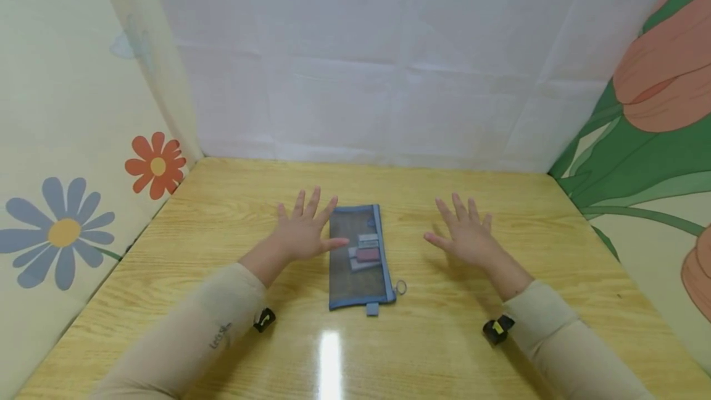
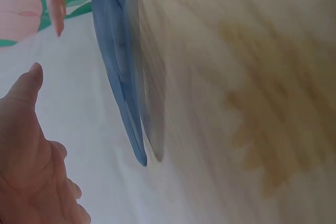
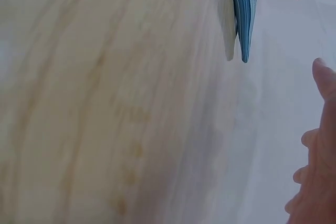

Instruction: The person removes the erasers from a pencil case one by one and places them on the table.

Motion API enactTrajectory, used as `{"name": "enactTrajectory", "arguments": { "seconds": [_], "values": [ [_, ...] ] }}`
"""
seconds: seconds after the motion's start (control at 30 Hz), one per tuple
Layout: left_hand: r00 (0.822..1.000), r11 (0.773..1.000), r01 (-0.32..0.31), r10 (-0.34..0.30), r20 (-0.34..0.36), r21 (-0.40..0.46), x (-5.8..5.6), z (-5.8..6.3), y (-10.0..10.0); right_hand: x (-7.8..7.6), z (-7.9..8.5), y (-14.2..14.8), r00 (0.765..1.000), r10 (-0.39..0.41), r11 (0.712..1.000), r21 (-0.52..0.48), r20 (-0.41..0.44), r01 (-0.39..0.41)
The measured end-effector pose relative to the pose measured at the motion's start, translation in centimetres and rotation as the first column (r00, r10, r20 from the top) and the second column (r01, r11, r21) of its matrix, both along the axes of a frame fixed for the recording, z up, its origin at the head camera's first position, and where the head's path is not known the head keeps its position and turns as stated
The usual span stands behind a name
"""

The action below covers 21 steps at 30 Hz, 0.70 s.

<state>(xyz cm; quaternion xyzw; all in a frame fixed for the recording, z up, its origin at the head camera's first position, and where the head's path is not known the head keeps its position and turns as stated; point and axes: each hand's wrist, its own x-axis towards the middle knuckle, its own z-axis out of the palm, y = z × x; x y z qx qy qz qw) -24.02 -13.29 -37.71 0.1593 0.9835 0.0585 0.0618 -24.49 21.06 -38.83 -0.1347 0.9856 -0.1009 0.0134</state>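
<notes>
Beige sleeves (image 1: pixel 233 295) end at 2 bare hands, each with its fingers spread wide and nothing in its grasp. The left hand (image 1: pixel 300 238) is the nearer of the 2 to the blue mesh pouch (image 1: pixel 355 289): its thumb overlaps the pouch's left edge in the head view, though in the left wrist view the hand looks raised and apart from it. The right hand (image 1: pixel 469 239) is farther off, with bare wood between it and the pouch. So the pouch lies between the hands, right of the left hand and left of the right, its long axis running near to far. Its zip edge faces right, with a ring (image 1: pixel 401 287) at the near right corner. Inside shows a pink piece (image 1: pixel 367 255). Beyond the wooden table (image 1: pixel 444 357), a white sheet (image 1: pixel 361 110) hangs at the far side.
</notes>
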Motion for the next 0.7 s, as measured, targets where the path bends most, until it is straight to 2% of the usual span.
{"name": "enactTrajectory", "arguments": {
  "seconds": [0.17, 0.43, 0.7],
  "values": [
    [0.999, 0.999, 0.032, -0.032, 0.012, 0.029, 0.2, -0.3, 1.4, 0.0, -0.1, -0.2, 1.000, 0.010, 1.000, -0.001, -0.004, -0.010],
    [0.996, 0.997, 0.083, -0.084, -0.008, -0.002, 0.5, -0.9, 3.2, 0.1, -0.1, -0.4, 1.000, 0.017, 1.000, 0.003, 0.000, -0.017],
    [0.993, 0.995, 0.103, -0.103, 0.049, 0.012, 0.7, -1.1, 4.6, 0.0, -0.3, -0.6, 1.000, 0.019, 1.000, -0.004, -0.008, -0.019]
  ]
}}
